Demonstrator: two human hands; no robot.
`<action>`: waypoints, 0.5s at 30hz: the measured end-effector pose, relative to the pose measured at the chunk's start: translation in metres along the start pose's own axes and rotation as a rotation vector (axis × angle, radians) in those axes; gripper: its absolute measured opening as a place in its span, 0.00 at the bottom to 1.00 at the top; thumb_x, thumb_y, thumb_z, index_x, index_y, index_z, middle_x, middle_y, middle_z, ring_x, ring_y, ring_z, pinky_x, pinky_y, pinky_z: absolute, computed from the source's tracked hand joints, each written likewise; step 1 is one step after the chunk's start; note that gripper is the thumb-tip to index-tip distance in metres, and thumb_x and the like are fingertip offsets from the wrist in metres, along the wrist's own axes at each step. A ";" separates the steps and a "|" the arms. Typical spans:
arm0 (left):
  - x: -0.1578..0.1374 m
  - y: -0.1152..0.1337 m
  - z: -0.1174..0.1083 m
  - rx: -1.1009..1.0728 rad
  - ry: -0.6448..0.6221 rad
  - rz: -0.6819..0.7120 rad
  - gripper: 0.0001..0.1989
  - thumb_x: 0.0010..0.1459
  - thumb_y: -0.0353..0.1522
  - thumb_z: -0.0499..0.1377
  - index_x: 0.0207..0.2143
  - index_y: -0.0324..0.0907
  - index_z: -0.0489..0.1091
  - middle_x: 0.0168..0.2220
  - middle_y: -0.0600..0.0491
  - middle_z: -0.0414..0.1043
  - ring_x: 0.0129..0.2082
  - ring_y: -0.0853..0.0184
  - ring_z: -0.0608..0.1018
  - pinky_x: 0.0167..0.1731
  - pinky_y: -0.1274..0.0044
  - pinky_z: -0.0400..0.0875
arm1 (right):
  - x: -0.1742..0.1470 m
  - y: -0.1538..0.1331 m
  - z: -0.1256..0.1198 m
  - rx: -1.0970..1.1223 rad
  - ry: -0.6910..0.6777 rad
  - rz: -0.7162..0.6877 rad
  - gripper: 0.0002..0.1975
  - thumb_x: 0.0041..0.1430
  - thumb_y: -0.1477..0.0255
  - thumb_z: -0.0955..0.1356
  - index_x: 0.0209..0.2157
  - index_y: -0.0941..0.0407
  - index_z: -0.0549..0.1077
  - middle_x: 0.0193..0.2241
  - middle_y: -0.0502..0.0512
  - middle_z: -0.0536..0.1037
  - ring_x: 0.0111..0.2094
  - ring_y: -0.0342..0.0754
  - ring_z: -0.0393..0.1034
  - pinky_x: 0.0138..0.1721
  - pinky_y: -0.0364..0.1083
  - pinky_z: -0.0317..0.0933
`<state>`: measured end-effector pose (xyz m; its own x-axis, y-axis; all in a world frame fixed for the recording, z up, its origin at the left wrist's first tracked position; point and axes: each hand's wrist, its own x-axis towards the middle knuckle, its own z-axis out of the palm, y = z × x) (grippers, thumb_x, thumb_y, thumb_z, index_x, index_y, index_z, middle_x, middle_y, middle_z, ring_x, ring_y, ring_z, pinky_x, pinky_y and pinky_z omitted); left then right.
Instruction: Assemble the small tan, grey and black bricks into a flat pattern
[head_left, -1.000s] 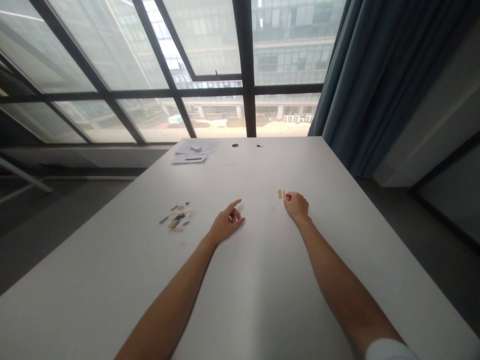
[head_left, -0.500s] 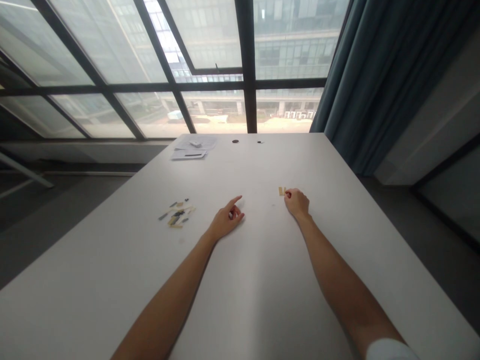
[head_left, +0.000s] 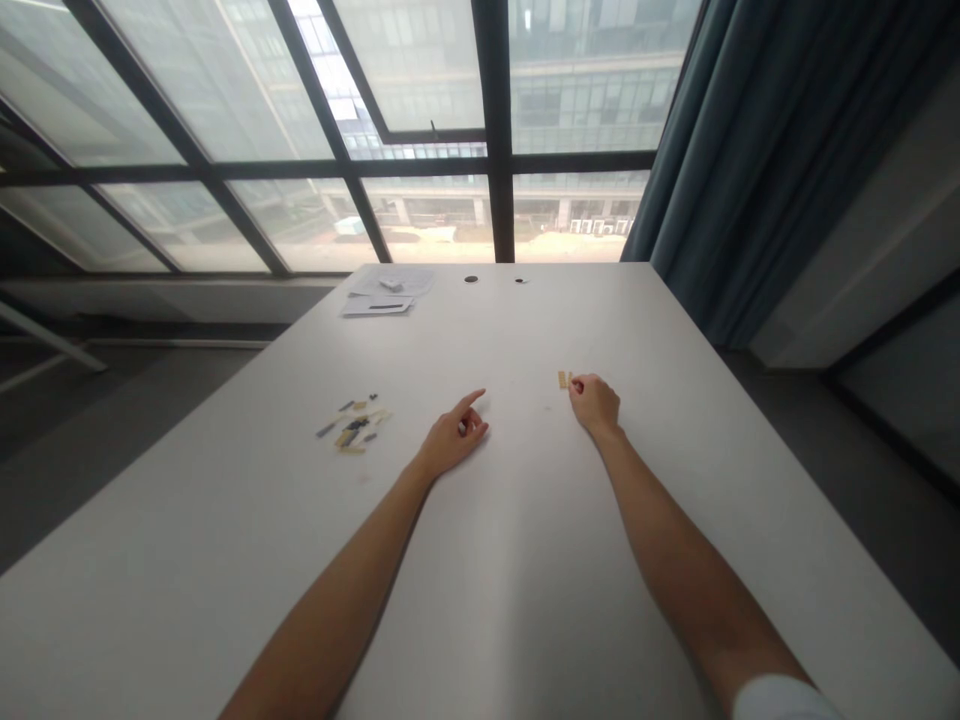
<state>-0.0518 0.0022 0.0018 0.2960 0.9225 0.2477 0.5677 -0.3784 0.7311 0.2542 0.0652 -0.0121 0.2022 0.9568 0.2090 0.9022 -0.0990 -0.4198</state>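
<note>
My right hand [head_left: 595,402] is closed in a pinch at the right end of a small tan building brick [head_left: 562,380] lying on the white table [head_left: 480,340]. Its fingertips cover part of a second tan strip, so the exact grip is hidden. My left hand [head_left: 454,437] rests on the tabletop to the left, index finger stretched out and thumb apart, the other fingers curled. I see nothing held in it. Farther left lies a loose pile of small tan, grey and black building bricks [head_left: 351,437], apart from both hands.
Papers [head_left: 379,305] with a small white object on top lie at the table's far left corner. Two dark round spots [head_left: 471,279] sit near the far edge. Beyond are windows, with a blue curtain [head_left: 697,180] on the right.
Both hands stay in nearly the same place and pose. The view has shifted very slightly; the pile of bricks looks unchanged.
</note>
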 end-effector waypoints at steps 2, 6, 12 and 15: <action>0.000 0.000 0.000 0.003 0.000 -0.002 0.32 0.60 0.35 0.58 0.66 0.45 0.57 0.32 0.57 0.73 0.26 0.73 0.71 0.28 0.80 0.64 | 0.000 0.000 -0.001 -0.006 -0.001 -0.003 0.12 0.65 0.64 0.65 0.43 0.50 0.79 0.44 0.55 0.80 0.39 0.48 0.74 0.38 0.43 0.60; 0.000 0.000 -0.001 0.015 -0.006 -0.001 0.32 0.60 0.35 0.57 0.66 0.45 0.57 0.32 0.56 0.73 0.27 0.72 0.71 0.30 0.80 0.65 | -0.001 -0.002 -0.002 -0.007 -0.007 -0.009 0.12 0.66 0.64 0.65 0.44 0.50 0.79 0.45 0.54 0.80 0.40 0.49 0.74 0.38 0.43 0.60; 0.000 0.001 -0.001 0.007 -0.008 0.001 0.32 0.60 0.34 0.57 0.66 0.45 0.57 0.33 0.56 0.74 0.27 0.72 0.71 0.30 0.80 0.65 | -0.002 -0.004 -0.006 -0.006 -0.028 -0.008 0.13 0.66 0.64 0.65 0.45 0.50 0.79 0.46 0.55 0.80 0.41 0.49 0.74 0.39 0.43 0.61; 0.000 0.001 -0.001 0.000 -0.004 -0.001 0.32 0.60 0.34 0.58 0.66 0.45 0.57 0.32 0.56 0.74 0.27 0.72 0.71 0.30 0.80 0.65 | -0.002 -0.005 -0.007 -0.006 -0.037 -0.009 0.14 0.66 0.65 0.65 0.46 0.50 0.79 0.47 0.56 0.79 0.42 0.49 0.74 0.40 0.43 0.61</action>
<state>-0.0517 0.0022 0.0028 0.2988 0.9225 0.2445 0.5677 -0.3778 0.7314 0.2521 0.0616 -0.0048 0.1795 0.9672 0.1795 0.9062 -0.0916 -0.4128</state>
